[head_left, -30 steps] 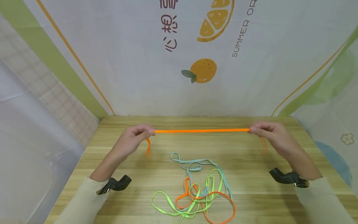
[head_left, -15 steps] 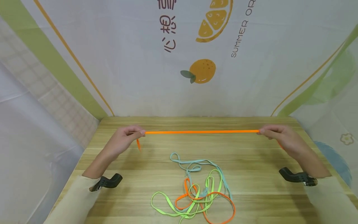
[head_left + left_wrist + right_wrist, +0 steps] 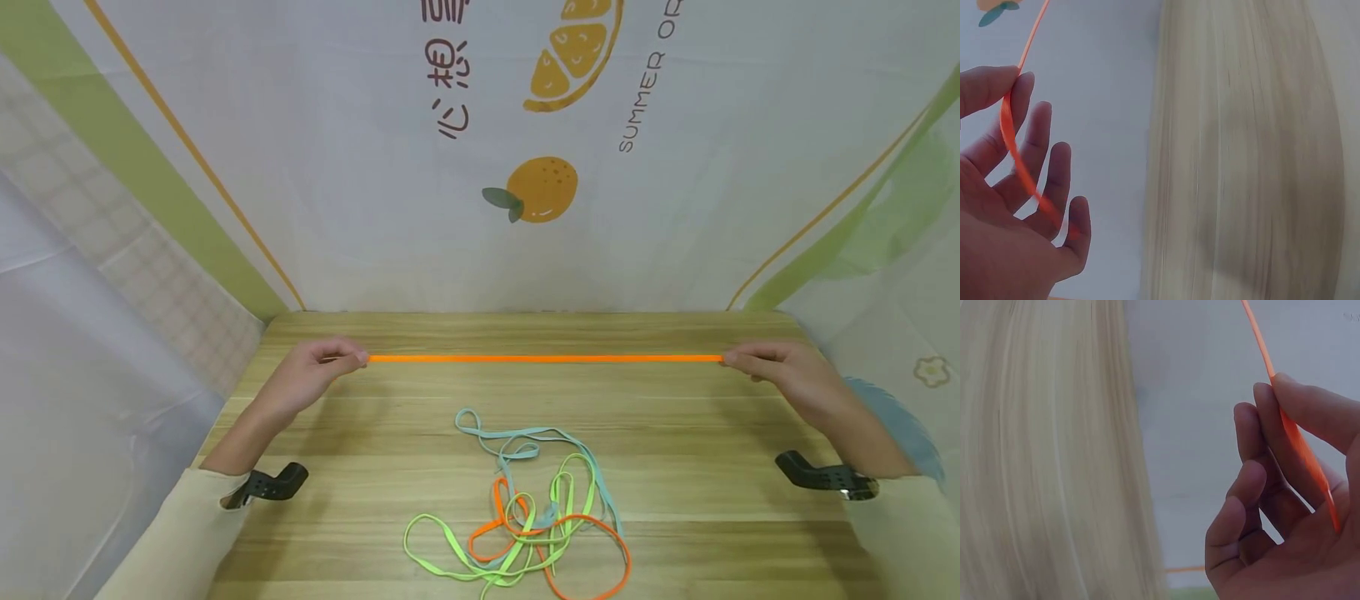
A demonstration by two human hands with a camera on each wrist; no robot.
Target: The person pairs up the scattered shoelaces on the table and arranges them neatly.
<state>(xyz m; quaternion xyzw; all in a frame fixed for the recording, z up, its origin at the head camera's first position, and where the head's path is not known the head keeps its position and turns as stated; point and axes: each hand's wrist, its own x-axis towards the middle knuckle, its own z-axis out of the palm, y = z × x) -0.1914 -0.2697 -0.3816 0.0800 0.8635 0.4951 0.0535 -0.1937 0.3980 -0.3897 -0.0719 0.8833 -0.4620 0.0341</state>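
A flat orange shoelace [image 3: 543, 359] is stretched straight and level between the two hands, above the far part of the table. At its left, my left hand [image 3: 311, 375] pinches it between thumb and forefinger. In the left wrist view a loose orange tail [image 3: 1022, 170] hangs past the pinch across the other fingers. My right hand [image 3: 798, 379] pinches the lace the same way; its short tail [image 3: 1304, 453] lies along the palm in the right wrist view. Nearer the person, a tangle of light blue [image 3: 551, 433], green [image 3: 450, 533] and orange [image 3: 626, 554] laces lies on the table.
The wooden table [image 3: 315, 517] ends at a white printed cloth [image 3: 375, 208] hanging upright behind it. Pale cloths hang on the left and right sides too. A dark wrist mount [image 3: 277, 483] sits on each forearm.
Both hands have moved apart, left hand leftward and right hand rightward, sliding along the orange shoelace. The stretch between them is longer and the loose tails are shorter. The tangle has stayed put.
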